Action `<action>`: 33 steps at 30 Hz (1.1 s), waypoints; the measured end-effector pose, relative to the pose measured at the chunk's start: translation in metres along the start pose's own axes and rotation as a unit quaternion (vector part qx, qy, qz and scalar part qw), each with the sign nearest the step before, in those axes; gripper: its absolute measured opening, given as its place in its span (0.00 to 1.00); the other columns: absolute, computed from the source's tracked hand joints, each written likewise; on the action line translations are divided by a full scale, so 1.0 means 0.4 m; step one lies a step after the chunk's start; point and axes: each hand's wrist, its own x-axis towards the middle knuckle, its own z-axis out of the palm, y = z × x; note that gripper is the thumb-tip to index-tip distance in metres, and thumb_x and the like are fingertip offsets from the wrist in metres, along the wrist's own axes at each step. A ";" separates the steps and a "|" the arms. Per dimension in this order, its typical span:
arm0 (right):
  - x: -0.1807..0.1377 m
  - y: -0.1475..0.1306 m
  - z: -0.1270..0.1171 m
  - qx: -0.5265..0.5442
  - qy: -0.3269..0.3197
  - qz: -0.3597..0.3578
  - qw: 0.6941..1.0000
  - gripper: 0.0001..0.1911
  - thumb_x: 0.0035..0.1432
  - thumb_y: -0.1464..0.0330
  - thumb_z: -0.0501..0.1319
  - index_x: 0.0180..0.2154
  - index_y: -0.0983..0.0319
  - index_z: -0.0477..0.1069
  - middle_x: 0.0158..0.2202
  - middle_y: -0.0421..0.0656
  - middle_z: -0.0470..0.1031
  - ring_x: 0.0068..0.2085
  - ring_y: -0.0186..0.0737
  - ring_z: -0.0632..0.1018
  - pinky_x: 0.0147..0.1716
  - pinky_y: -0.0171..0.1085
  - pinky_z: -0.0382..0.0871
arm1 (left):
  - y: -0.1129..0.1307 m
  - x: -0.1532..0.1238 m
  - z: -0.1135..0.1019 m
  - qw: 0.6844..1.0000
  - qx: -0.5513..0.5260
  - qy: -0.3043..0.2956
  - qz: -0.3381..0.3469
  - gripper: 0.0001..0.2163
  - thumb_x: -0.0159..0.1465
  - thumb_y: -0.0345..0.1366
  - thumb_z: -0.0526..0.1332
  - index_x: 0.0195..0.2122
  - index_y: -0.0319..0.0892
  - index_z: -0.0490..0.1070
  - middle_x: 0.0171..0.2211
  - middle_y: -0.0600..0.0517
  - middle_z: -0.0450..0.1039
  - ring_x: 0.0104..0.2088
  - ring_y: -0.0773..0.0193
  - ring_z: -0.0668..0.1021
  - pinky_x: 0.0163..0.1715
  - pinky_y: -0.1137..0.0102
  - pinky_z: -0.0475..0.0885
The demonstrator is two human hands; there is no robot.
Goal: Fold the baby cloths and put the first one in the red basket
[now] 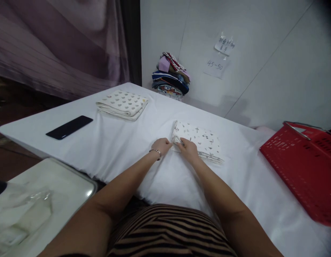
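A folded white cloth with small dark prints (201, 142) lies on the white table (122, 142) in front of me. My left hand (161, 146), with a thin bracelet at the wrist, is curled at the cloth's near-left corner. My right hand (188, 149) rests on the cloth's near edge, fingers pinched on the fabric. A second folded cloth with grey heart-like prints (122, 104) lies at the far left of the table, away from both hands.
A black phone (69, 127) lies at the table's left. A red plastic basket (304, 167) stands at the right. A pile of coloured fabrics (171, 76) sits against the white wall. A tray-like surface with clear plastic (34, 203) is at lower left.
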 end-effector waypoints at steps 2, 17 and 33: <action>-0.002 -0.001 0.000 0.002 0.005 0.002 1.000 0.18 0.60 0.60 0.52 0.49 0.57 0.68 0.43 0.43 0.76 0.40 0.40 0.74 0.37 0.35 0.63 | 0.002 -0.005 0.008 0.992 0.122 0.003 0.028 0.14 0.54 0.48 0.59 0.27 0.41 0.73 0.32 0.48 0.76 0.36 0.59 0.76 0.31 0.71 0.65; -0.004 0.000 0.004 0.012 0.020 0.004 1.000 0.17 0.60 0.59 0.52 0.49 0.56 0.68 0.43 0.42 0.76 0.41 0.41 0.75 0.37 0.35 0.64 | 0.018 0.006 0.034 0.999 0.037 -0.003 0.002 0.06 0.52 0.39 0.60 0.26 0.41 0.70 0.28 0.50 0.73 0.33 0.62 0.75 0.27 0.72 0.63; -0.029 -0.016 0.001 -0.053 -0.004 -0.053 0.997 0.23 0.57 0.61 0.55 0.53 0.62 0.61 0.47 0.49 0.73 0.46 0.45 0.72 0.42 0.37 0.63 | 0.013 0.027 0.027 0.946 -0.277 -0.158 -0.053 0.12 0.56 0.41 0.58 0.21 0.39 0.62 0.18 0.56 0.62 0.14 0.77 0.58 0.11 0.80 0.53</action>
